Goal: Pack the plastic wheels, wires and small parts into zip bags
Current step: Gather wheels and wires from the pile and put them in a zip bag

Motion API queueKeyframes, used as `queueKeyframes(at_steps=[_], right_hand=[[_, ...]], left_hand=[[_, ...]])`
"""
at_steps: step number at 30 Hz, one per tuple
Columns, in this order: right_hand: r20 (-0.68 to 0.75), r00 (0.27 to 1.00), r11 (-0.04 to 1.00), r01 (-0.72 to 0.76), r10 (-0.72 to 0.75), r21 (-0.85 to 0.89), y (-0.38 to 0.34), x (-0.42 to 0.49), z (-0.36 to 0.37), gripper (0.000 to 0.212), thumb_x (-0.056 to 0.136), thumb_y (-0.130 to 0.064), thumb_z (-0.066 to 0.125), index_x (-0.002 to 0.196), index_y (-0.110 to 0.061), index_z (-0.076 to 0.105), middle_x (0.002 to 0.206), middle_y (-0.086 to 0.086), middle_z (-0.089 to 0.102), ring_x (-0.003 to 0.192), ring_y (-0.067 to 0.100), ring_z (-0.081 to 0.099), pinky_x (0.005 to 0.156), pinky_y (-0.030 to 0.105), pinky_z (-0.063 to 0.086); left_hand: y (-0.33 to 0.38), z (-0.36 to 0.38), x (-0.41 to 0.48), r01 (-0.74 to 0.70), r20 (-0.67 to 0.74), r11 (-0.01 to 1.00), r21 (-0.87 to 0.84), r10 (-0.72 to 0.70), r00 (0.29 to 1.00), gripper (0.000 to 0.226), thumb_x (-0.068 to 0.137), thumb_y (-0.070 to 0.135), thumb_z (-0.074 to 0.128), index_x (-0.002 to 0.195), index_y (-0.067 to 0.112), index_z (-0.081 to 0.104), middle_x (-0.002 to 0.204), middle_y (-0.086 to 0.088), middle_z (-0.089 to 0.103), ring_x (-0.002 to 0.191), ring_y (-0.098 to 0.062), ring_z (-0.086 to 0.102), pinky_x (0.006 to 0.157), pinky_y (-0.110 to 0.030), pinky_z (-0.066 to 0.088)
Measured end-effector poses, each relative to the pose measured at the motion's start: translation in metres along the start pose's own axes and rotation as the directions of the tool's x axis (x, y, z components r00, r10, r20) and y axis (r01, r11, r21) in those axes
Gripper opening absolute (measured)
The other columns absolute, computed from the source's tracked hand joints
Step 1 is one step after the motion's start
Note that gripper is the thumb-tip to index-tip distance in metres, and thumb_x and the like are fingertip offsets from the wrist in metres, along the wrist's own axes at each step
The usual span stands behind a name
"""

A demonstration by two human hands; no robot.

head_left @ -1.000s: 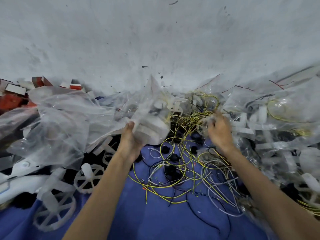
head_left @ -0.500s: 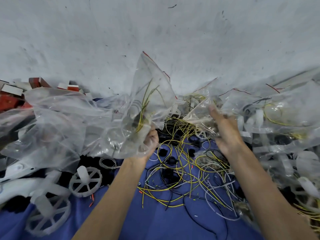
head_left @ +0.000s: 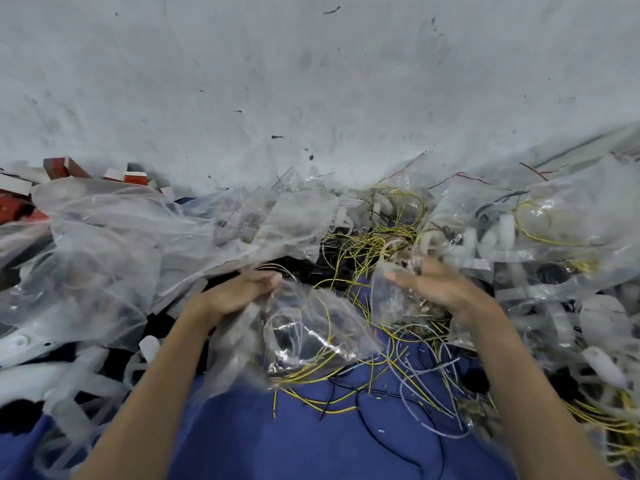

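My left hand (head_left: 239,296) grips the top of a clear zip bag (head_left: 304,337) that holds yellow and white wires; the bag hangs low over the blue cloth (head_left: 270,441). To its right, my right hand (head_left: 443,289) pinches a smaller clear bag (head_left: 389,299) between thumb and fingers; what it contains is blurred. Loose yellow, white and black wires (head_left: 391,368) lie tangled on the cloth between and below both hands. White plastic wheels (head_left: 83,393) lie blurred at the lower left.
A heap of empty clear bags (head_left: 104,251) covers the left side. Filled bags of white parts and wires (head_left: 540,230) pile up on the right. Red and white boxes (head_left: 20,202) sit at the far left, with a pale scuffed surface (head_left: 311,81) behind.
My left hand brought the wire-filled bag down from its raised position to just above the cloth. My right hand drew back toward me and now holds a small clear bag.
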State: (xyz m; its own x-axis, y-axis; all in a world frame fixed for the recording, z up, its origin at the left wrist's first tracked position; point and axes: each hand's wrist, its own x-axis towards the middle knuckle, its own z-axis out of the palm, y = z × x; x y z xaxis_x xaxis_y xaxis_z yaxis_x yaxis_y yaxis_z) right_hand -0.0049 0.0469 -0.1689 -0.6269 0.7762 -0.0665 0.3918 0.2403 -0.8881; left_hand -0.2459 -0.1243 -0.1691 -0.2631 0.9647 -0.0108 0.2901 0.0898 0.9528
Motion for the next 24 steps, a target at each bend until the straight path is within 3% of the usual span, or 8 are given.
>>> queueKeyframes(at_steps=[4, 7, 11, 13, 15, 17, 20, 24], right_hand=[[-0.148, 0.98, 0.98, 0.154, -0.135, 0.125, -0.002, 0.006, 0.004, 0.032, 0.085, -0.009, 0.063, 0.115, -0.016, 0.055, 0.105, -0.003, 0.063, 0.094, 0.012, 0.061, 0.085, 0.035, 0.05], [-0.137, 0.974, 0.967, 0.147, -0.178, -0.21, 0.002, 0.007, 0.002, 0.01, 0.086, -0.02, 0.065, 0.091, -0.02, 0.056, 0.088, -0.003, 0.06, 0.085, 0.014, 0.057, 0.067, 0.022, 0.04], [0.098, 0.995, 0.839, 0.067, -0.017, -0.539, 0.014, 0.007, 0.008, 0.03, 0.079, -0.032, 0.072, 0.099, -0.018, 0.056, 0.092, -0.01, 0.053, 0.089, 0.013, 0.055, 0.065, 0.02, 0.036], [0.035, 0.995, 0.796, 0.096, -0.094, -0.597, 0.016, 0.008, 0.014, 0.012, 0.08, -0.022, 0.07, 0.084, -0.016, 0.06, 0.08, -0.006, 0.059, 0.084, 0.019, 0.06, 0.055, 0.02, 0.036], [-0.054, 0.987, 0.773, 0.083, -0.15, -0.629, 0.015, 0.008, 0.016, 0.021, 0.079, -0.012, 0.066, 0.063, -0.018, 0.054, 0.063, -0.005, 0.054, 0.073, 0.022, 0.06, 0.047, 0.019, 0.033], [-0.121, 0.981, 0.825, 0.061, -0.155, -0.562, 0.013, 0.009, 0.013, 0.023, 0.081, -0.018, 0.068, 0.062, -0.01, 0.057, 0.062, 0.002, 0.057, 0.068, 0.026, 0.06, 0.047, 0.023, 0.039], [-0.219, 0.967, 0.959, 0.069, -0.132, -0.273, 0.009, 0.005, 0.008, 0.032, 0.087, -0.028, 0.063, 0.084, 0.004, 0.063, 0.079, 0.018, 0.066, 0.081, 0.035, 0.065, 0.067, 0.036, 0.054], [-0.166, 0.982, 0.947, 0.137, -0.091, 0.291, -0.003, -0.003, 0.008, 0.014, 0.095, -0.004, 0.048, 0.09, 0.001, 0.06, 0.09, 0.025, 0.067, 0.072, 0.025, 0.071, 0.058, 0.023, 0.057]], left_hand=[[-0.013, -0.024, 0.026, 0.084, 0.042, 0.836, 0.542, -0.127, 0.991, 0.03, 0.097, 0.027, 0.045, 0.078, 0.006, 0.054, 0.075, -0.01, 0.05, 0.072, -0.017, 0.044, 0.064, -0.02, 0.035], [-0.004, -0.019, 0.038, 0.095, -0.073, 0.505, 0.858, -0.062, 0.995, 0.016, 0.091, 0.037, 0.057, 0.086, 0.022, 0.056, 0.095, -0.001, 0.06, 0.082, -0.012, 0.052, 0.073, -0.024, 0.041], [0.022, 0.056, 0.047, 0.027, -0.113, 0.535, 0.844, 0.128, 0.985, 0.046, 0.087, 0.065, 0.042, 0.102, 0.023, 0.052, 0.099, 0.0, 0.06, 0.087, -0.018, 0.056, 0.077, -0.035, 0.046], [0.026, 0.104, 0.056, 0.058, -0.074, 0.46, 0.886, 0.017, 0.997, 0.068, 0.081, 0.077, 0.033, 0.117, 0.022, 0.048, 0.104, -0.001, 0.062, 0.093, -0.024, 0.059, 0.079, -0.037, 0.046], [0.022, 0.133, 0.061, 0.098, -0.069, 0.357, 0.929, -0.094, 0.993, 0.067, 0.08, 0.072, 0.043, 0.12, 0.018, 0.051, 0.109, -0.005, 0.063, 0.1, -0.028, 0.06, 0.084, -0.037, 0.046], [0.015, 0.14, 0.063, 0.104, -0.066, 0.315, 0.943, -0.131, 0.989, 0.047, 0.08, 0.05, 0.057, 0.11, 0.014, 0.057, 0.11, -0.006, 0.062, 0.105, -0.028, 0.059, 0.081, -0.034, 0.043], [0.009, 0.136, 0.062, 0.117, -0.067, 0.345, 0.931, -0.153, 0.986, 0.022, 0.076, 0.025, 0.059, 0.092, 0.011, 0.059, 0.105, -0.007, 0.063, 0.105, -0.028, 0.06, 0.079, -0.034, 0.044], [0.009, 0.125, 0.056, 0.183, -0.135, 0.394, 0.901, -0.147, 0.98, 0.032, 0.075, 0.025, 0.06, 0.104, 0.012, 0.055, 0.111, -0.006, 0.06, 0.108, -0.028, 0.057, 0.079, -0.033, 0.045]])
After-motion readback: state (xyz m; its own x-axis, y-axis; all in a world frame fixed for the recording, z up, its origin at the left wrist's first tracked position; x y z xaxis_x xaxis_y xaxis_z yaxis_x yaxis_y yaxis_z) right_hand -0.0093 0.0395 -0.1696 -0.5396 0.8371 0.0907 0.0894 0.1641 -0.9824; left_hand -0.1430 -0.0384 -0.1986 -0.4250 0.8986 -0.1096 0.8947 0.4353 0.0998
